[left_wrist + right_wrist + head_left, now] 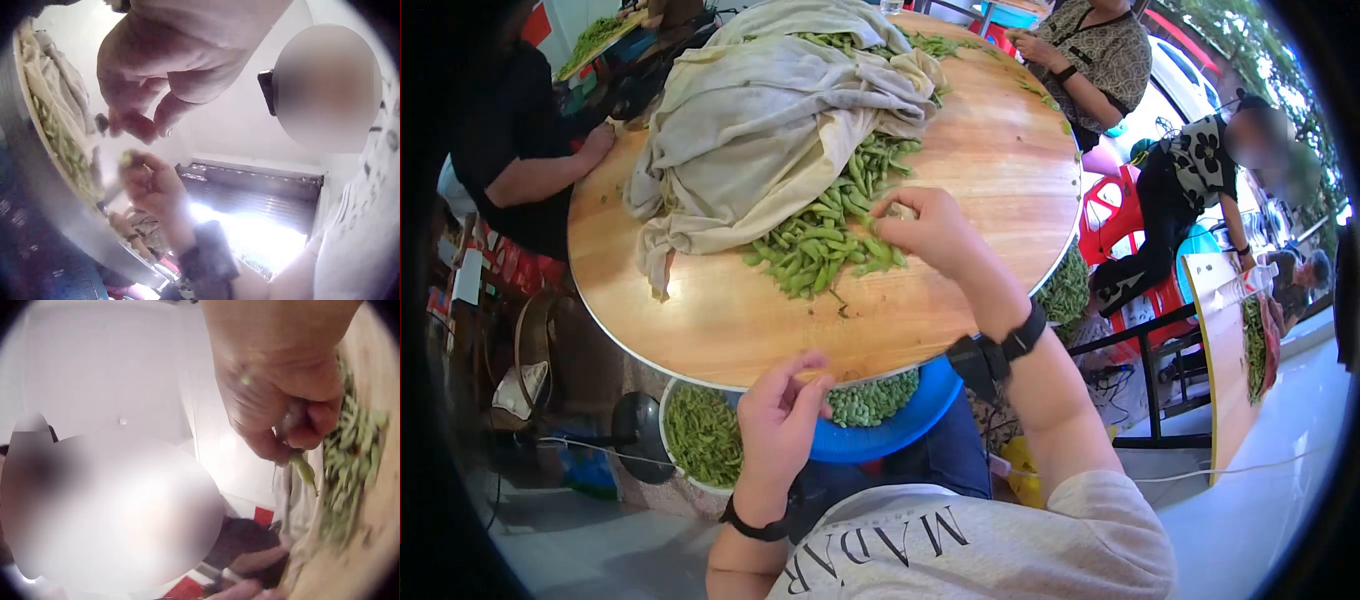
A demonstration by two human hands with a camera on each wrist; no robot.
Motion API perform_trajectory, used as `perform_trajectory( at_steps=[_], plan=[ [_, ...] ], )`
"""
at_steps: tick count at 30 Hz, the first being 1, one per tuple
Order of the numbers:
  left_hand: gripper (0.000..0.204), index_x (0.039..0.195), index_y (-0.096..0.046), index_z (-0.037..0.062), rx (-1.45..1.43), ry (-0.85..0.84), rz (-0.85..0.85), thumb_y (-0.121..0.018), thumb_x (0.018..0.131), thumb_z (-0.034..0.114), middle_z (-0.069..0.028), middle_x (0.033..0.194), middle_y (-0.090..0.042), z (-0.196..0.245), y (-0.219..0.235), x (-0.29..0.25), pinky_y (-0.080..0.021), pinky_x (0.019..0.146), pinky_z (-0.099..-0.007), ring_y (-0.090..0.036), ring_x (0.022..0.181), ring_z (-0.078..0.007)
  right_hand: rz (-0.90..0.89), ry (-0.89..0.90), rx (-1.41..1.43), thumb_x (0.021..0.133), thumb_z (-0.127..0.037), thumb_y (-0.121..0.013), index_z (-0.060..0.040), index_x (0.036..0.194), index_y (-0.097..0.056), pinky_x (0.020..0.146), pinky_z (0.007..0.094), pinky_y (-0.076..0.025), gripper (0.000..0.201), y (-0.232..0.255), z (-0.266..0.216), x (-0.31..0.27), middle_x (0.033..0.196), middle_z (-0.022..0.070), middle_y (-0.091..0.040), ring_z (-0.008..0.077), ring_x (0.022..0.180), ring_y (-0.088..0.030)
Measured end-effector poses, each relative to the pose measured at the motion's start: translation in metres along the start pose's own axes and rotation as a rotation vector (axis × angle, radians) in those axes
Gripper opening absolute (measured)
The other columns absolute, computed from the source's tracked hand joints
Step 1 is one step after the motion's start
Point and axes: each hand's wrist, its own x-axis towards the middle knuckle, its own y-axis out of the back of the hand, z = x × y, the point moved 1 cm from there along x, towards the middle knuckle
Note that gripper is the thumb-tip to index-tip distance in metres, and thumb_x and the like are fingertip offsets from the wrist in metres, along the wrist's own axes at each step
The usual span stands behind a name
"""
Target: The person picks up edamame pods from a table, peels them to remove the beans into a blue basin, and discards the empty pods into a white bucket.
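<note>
A pile of green soybean pods (pixel 825 235) lies on the round wooden table (pixel 1000 170), at the lower edge of a pale cloth (pixel 745 140). Over the pile's right edge is my right hand (pixel 938 232). In the right wrist view, its thumb and fingers pinch a single green pod (pixel 304 472). My left hand (pixel 775 425) hangs at the table's near edge, fingers loosely bent, with nothing visible between thumb and fingertips in the left wrist view. Just beyond it, partly under the table edge, is a blue basin (pixel 940 398) with shelled green beans (pixel 875 400).
A white tub with green pods (pixel 705 430) stands below the table at left. Several people sit or stand around, one with an arm (pixel 550 178) on the table. Red plastic chairs (pixel 1112 215) and a second table (pixel 1218 350) are at right.
</note>
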Motion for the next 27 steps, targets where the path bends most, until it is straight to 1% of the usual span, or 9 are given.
perform_trajectory(
  at_steps=[1, 4, 8, 10, 11, 14, 20, 23, 27],
  plan=[
    [0.026, 0.101, -0.057, -0.0018, 0.063, -0.048, 0.045, -0.060, 0.075, -0.002, -0.0085, 0.079, -0.063, 0.001, -0.006, 0.001, -0.040, 0.047, -0.0183, -0.052, 0.053, -0.0068, -0.022, -0.092, 0.190, 0.070, -0.023, -0.066, -0.0006, 0.086, -0.059, 0.054, 0.0258, -0.044, 0.028, -0.005, -0.007, -0.017, 0.068, 0.0057, -0.059, 0.0137, 0.059, -0.055],
    [0.032, 0.102, -0.056, -0.0016, 0.379, -0.409, 0.216, -0.064, 0.070, -0.003, -0.0062, 0.076, -0.062, 0.012, -0.022, 0.007, -0.038, 0.046, -0.0187, -0.049, 0.050, -0.0068, -0.111, -0.131, 0.377, 0.073, -0.020, -0.065, -0.0015, 0.088, -0.058, 0.050, 0.0195, -0.040, 0.024, -0.034, -0.023, -0.063, 0.065, 0.0009, -0.054, 0.0046, 0.057, -0.049],
    [0.025, 0.094, -0.060, -0.0025, 0.470, -0.557, 0.180, -0.066, 0.069, -0.003, -0.0057, 0.071, -0.060, -0.007, -0.018, 0.002, -0.038, 0.045, -0.0194, -0.049, 0.051, -0.0069, -0.188, -0.144, 0.505, 0.078, -0.021, -0.061, -0.0013, 0.090, -0.056, 0.049, 0.0186, -0.038, 0.024, -0.055, -0.020, -0.096, 0.064, -0.0005, -0.052, 0.0040, 0.056, -0.048],
    [0.022, 0.090, -0.060, -0.0017, 0.391, -0.423, 0.110, -0.066, 0.069, -0.002, -0.0097, 0.070, -0.059, -0.009, -0.009, -0.008, -0.041, 0.048, -0.0234, -0.053, 0.053, -0.0144, -0.196, -0.191, 0.577, 0.081, -0.020, -0.059, -0.0019, 0.090, -0.057, 0.048, 0.0178, -0.037, 0.020, -0.051, -0.016, -0.102, 0.064, -0.0014, -0.052, 0.0037, 0.056, -0.047],
    [0.020, 0.089, -0.060, -0.0014, 0.348, -0.356, 0.078, -0.066, 0.069, -0.001, -0.0118, 0.069, -0.058, -0.009, -0.006, -0.013, -0.043, 0.050, -0.0253, -0.055, 0.054, -0.0181, -0.246, -0.211, 0.677, 0.086, -0.022, -0.052, -0.0026, 0.090, -0.058, 0.047, 0.0169, -0.035, 0.021, -0.052, -0.010, -0.102, 0.062, -0.0027, -0.050, 0.0031, 0.054, -0.044],
    [0.018, 0.089, -0.061, -0.0030, 0.307, -0.390, 0.083, -0.064, 0.072, -0.002, -0.0054, 0.069, -0.058, -0.007, -0.001, -0.019, -0.041, 0.051, -0.0207, -0.052, 0.058, -0.0080, -0.333, -0.182, 0.537, 0.090, -0.026, -0.046, -0.0014, 0.095, -0.056, 0.045, 0.0170, -0.033, 0.027, -0.059, -0.008, -0.111, 0.065, 0.0006, -0.052, 0.0044, 0.053, -0.043],
    [0.019, 0.089, -0.062, -0.0030, 0.421, -0.407, 0.104, -0.065, 0.071, -0.004, -0.0085, 0.071, -0.059, -0.007, 0.007, -0.025, -0.042, 0.052, -0.0209, -0.054, 0.058, -0.0105, -0.394, -0.261, 0.558, 0.091, -0.034, -0.042, -0.0032, 0.089, -0.053, 0.042, 0.0170, -0.032, 0.033, -0.075, -0.014, -0.117, 0.061, -0.0004, -0.048, 0.0047, 0.049, -0.042],
    [0.019, 0.089, -0.061, -0.0032, 0.479, -0.444, 0.159, -0.064, 0.070, -0.005, -0.0101, 0.071, -0.059, -0.009, 0.007, -0.028, -0.043, 0.049, -0.0218, -0.055, 0.055, -0.0122, -0.384, -0.260, 0.547, 0.089, -0.037, -0.044, -0.0065, 0.070, -0.050, 0.041, 0.0176, -0.033, 0.037, -0.081, -0.019, -0.117, 0.057, -0.0019, -0.049, 0.0033, 0.046, -0.041],
    [0.017, 0.088, -0.060, -0.0030, 0.564, -0.521, 0.202, -0.063, 0.071, -0.005, -0.0107, 0.072, -0.058, -0.012, 0.007, -0.030, -0.043, 0.048, -0.0230, -0.056, 0.054, -0.0142, -0.389, -0.288, 0.462, 0.089, -0.037, -0.045, -0.0058, 0.071, -0.052, 0.041, 0.0176, -0.034, 0.036, -0.083, -0.027, -0.116, 0.056, -0.0015, -0.049, 0.0035, 0.046, -0.042]
  ],
)
